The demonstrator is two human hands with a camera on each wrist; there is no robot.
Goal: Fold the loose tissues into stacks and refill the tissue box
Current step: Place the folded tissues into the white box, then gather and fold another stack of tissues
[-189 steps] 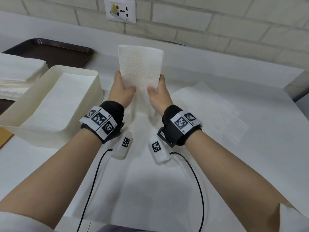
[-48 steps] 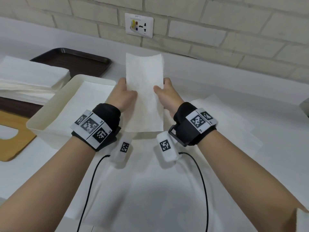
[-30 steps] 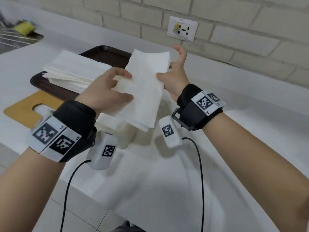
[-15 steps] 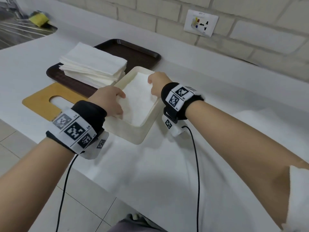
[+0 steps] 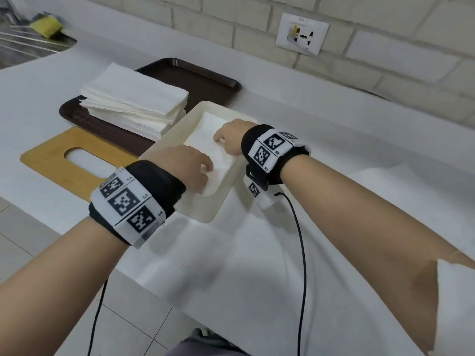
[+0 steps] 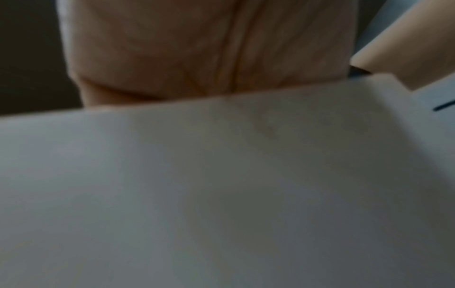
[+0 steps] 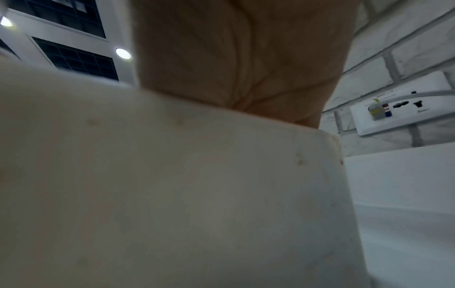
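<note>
The folded tissue [image 5: 213, 150] is laid inside the cream box [image 5: 218, 201], pressed down by the left hand [image 5: 187, 168] and right hand [image 5: 231, 140]. Whether the bent fingers pinch it cannot be told. If lifted carelessly, the tissue could be dragged out or crumpled by clinging fingertips

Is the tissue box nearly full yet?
Not yet. Folded tissues already lie in the open tissue box. The left hand and right hand rest on them. A big stack waits on the tray, and the wooden lid is off.
</note>
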